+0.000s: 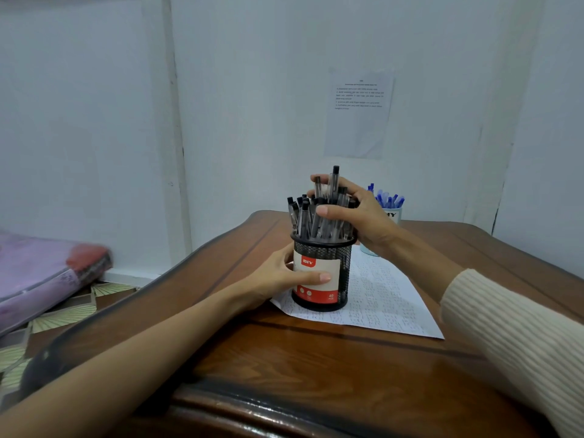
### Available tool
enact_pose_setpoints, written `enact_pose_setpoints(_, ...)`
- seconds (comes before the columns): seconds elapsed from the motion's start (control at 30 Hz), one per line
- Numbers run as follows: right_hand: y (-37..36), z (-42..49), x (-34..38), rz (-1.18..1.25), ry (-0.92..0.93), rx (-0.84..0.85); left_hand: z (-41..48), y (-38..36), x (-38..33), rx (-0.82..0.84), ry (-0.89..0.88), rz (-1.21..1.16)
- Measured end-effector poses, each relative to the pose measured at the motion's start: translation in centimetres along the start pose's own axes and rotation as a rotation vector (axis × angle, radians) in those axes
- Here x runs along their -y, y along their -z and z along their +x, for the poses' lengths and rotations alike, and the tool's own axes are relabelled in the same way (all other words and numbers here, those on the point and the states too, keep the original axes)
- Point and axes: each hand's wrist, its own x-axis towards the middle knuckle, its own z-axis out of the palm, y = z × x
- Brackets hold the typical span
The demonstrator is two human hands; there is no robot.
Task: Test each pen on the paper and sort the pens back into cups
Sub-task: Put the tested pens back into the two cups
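Fingers (pixel 352 189) of the right hand (pixel 369 216) curl round many black pens (pixel 304 216) in the mesh cup (pixel 346 263). The left hand (pixel 278 273) grips this cup on the paper (pixel 395 298), toward the surface's (pixel 284 358) far edge. A hasty pull could scatter pens.

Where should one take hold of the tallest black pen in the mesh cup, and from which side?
Pinch the tallest black pen at its capped top end, from above. It stands almost upright, and only that end rises clear of the other pens and of the right hand wrapped round them. The left hand holds the mesh cup.
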Motion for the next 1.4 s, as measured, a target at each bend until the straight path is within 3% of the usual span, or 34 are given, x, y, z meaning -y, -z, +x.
enact_pose_setpoints(0.33,0.5,0.7,1.0,0.043,0.048,0.024,0.4,0.1,0.1,0.055,0.012,-0.013)
enact_pose_setpoints(0.53,1.9,1.5,1.3,0.061,-0.093,0.219,0.3,0.1,0.2,0.061,0.005,-0.041)
enact_pose_setpoints(0.77,1.2,1.5,2.6,-0.266,0.097,0.030,0.3,0.5,-0.2,0.074,-0.006,-0.111)
enact_pose_setpoints(0.97,-0.2,1.8,1.5,-0.183,0.110,-0.143,0.1,0.6,-0.4,0.061,-0.047,-0.215)
enact_pose_setpoints(1.13,-0.3,2.8,3.0,-0.007,0.131,-0.179,0.1,0.7,-0.3,0.081,-0.051,-0.217)
enact_pose_setpoints(1.2,0.1,2.8,3.6,-0.098,0.116,-0.110,0.1,0.7,-0.3,0.089,-0.050,-0.218)
enact_pose_setpoints(1.33,-0.2,2.3,3.4,-0.501,0.055,0.095,0.1,0.6,-0.4,0.078,-0.048,-0.212)
enact_pose_setpoints(1.4,-0.1,2.2,4.1,-0.553,0.028,0.127,0.1,0.6,-0.4,0.080,-0.045,-0.216)
